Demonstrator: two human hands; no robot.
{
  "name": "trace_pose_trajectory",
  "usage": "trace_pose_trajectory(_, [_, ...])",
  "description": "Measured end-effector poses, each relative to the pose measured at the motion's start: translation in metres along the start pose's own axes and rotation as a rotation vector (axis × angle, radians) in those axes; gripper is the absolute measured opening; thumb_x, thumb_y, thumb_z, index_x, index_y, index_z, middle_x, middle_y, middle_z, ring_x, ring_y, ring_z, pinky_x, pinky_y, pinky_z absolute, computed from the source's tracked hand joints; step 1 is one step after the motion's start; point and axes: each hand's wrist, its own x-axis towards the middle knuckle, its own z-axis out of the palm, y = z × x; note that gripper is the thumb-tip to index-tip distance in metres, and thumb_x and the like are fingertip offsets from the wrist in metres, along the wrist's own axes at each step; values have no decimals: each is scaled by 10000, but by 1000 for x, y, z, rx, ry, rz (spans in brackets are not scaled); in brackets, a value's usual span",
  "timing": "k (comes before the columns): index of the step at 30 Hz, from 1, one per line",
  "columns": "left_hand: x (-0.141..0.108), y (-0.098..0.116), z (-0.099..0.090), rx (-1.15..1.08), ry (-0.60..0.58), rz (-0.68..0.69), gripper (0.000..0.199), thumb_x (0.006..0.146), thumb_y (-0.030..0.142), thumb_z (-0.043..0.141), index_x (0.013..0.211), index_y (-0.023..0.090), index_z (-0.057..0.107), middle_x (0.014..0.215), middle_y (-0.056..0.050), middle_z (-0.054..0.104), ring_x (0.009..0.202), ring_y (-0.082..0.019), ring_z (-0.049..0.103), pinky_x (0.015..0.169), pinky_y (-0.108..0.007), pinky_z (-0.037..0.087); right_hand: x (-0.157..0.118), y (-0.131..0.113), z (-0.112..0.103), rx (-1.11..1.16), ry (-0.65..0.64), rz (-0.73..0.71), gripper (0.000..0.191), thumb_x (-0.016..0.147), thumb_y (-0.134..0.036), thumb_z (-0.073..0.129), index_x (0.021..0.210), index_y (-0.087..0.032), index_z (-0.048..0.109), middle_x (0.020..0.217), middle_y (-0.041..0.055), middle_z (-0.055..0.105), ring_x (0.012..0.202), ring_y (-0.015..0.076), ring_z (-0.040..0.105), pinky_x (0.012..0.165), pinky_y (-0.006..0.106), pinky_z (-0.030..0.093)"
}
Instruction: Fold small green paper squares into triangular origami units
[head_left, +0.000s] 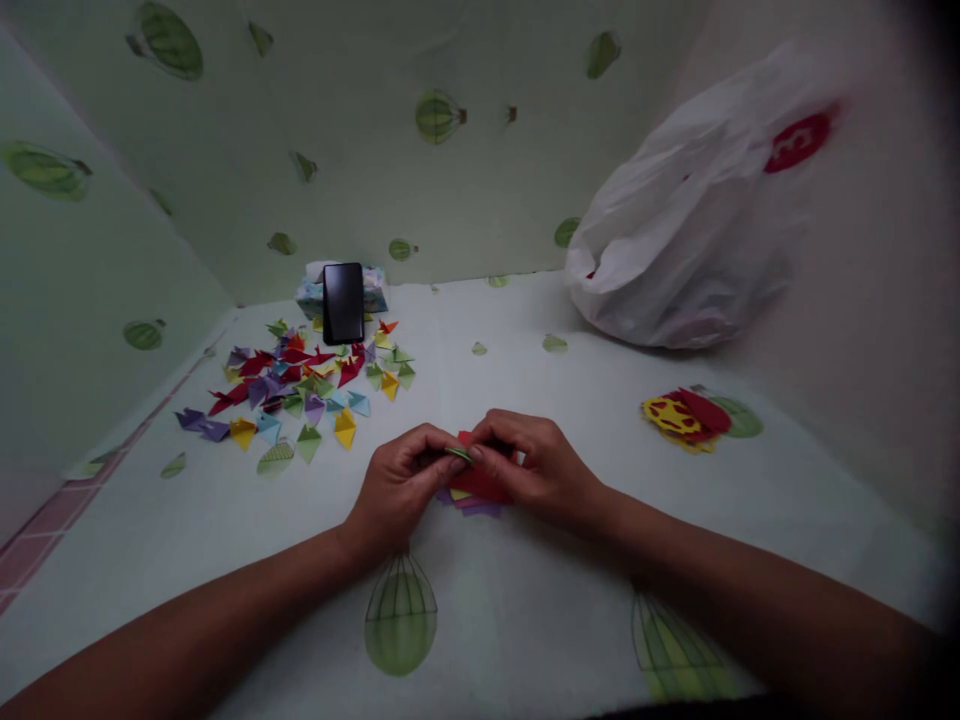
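Between the fingertips of both hands is a small folded green paper piece (459,454), held edge-on. My left hand (401,490) pinches its left end, thumb against fingers. At its right end, the thumb and fingers of my right hand (544,468) are closed on it. Just under the hands lies a stack of coloured paper sheets (487,490), red on top with yellow, pink and purple edges showing. My right hand hides part of that stack. To the left, a pile of folded paper cranes (300,385) in many colours spreads over the white surface.
A black phone (343,303) leans on a patterned tissue box (306,297) behind the cranes. At the back right stands a bulging white plastic bag (675,240). Red and yellow paper cutouts (684,418) lie to the right. Balloon-printed walls (360,190) rise behind and at left.
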Motion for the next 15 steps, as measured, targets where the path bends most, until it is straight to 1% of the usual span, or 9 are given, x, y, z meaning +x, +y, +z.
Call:
trace_pose_trajectory(3, [0, 1, 0, -3, -16, -3, 40, 815, 201, 689, 819, 184, 725, 802, -16, 712, 774, -142, 647, 727, -231, 515, 1, 0, 0, 15, -4, 13, 113, 867, -179, 572, 780, -155, 639, 713, 16, 629, 627, 111, 539, 572, 231, 387])
trace_pose_trajectory(5, [0, 1, -1, 1, -20, -1, 40, 818, 196, 686, 822, 185, 724, 802, -13, 711, 774, -138, 647, 728, -227, 514, 1, 0, 0, 61, -19, 42, 143, 877, -214, 569, 766, -151, 634, 694, 11, 618, 615, 107, 523, 566, 230, 380])
trace_pose_trajectory(9, [0, -1, -1, 30, -52, 24, 42, 823, 196, 687, 839, 192, 726, 806, -8, 711, 776, -142, 647, 730, -234, 511, 1, 0, -2, 218, -72, 176, 259, 907, -311, 545, 708, -153, 592, 609, -21, 536, 560, 91, 444, 527, 220, 344])
trace_pose_trajectory(12, [-1, -1, -2, 37, -84, 32, 43, 830, 204, 688, 848, 205, 727, 813, 3, 710, 783, -153, 650, 735, -243, 509, 1, -1, -2, 314, -118, 258, 262, 888, -329, 576, 694, -154, 579, 581, -33, 497, 544, 87, 407, 501, 216, 315])
trace_pose_trajectory(15, [-2, -2, -2, 31, -95, 22, 52, 841, 204, 678, 848, 212, 729, 814, 17, 703, 785, -152, 645, 734, -235, 503, 2, -2, -1, 342, -142, 293, 239, 882, -305, 580, 708, -140, 588, 600, -20, 515, 560, 90, 416, 504, 219, 320])
